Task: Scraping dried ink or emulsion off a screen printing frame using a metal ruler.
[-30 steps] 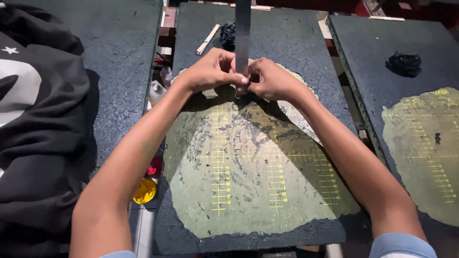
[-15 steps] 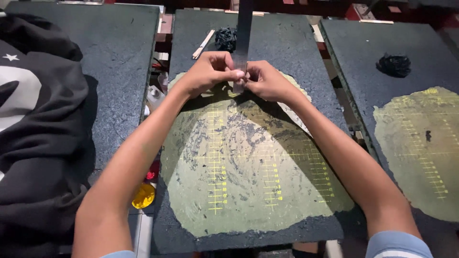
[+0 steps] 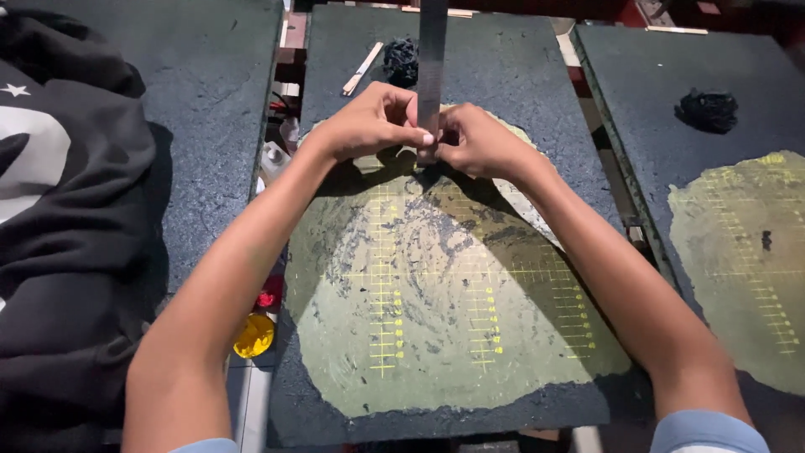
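Since a second ago little has shifted: both hands remain pressed together at the lower end of the long grey metal ruler (image 3: 433, 59), and only the camera has drifted slightly.

At far left a black garment with a white print (image 3: 59, 218) lies over a dark speckled board. In the gap beside it sit a small clear bottle (image 3: 273, 156), a red cap (image 3: 268, 297) and a yellow cap (image 3: 253, 335).

On the middle board of the bench (image 3: 503, 67), coated with a worn pale-green patch marked with yellow grid lines (image 3: 436, 319), the left hand (image 3: 369, 126) is clenched with its fingertips pinching the ruler's end; the right hand (image 3: 478, 143) pinches it from the other side. A flat wooden stick (image 3: 362, 69) and a black wad of cloth (image 3: 401, 59) lie beyond.

Another black wad (image 3: 707, 109) rests on the right board.

Judging by the narrow two-sided grip, the ruler could twist or slip sideways, and its edge could gouge the coating.
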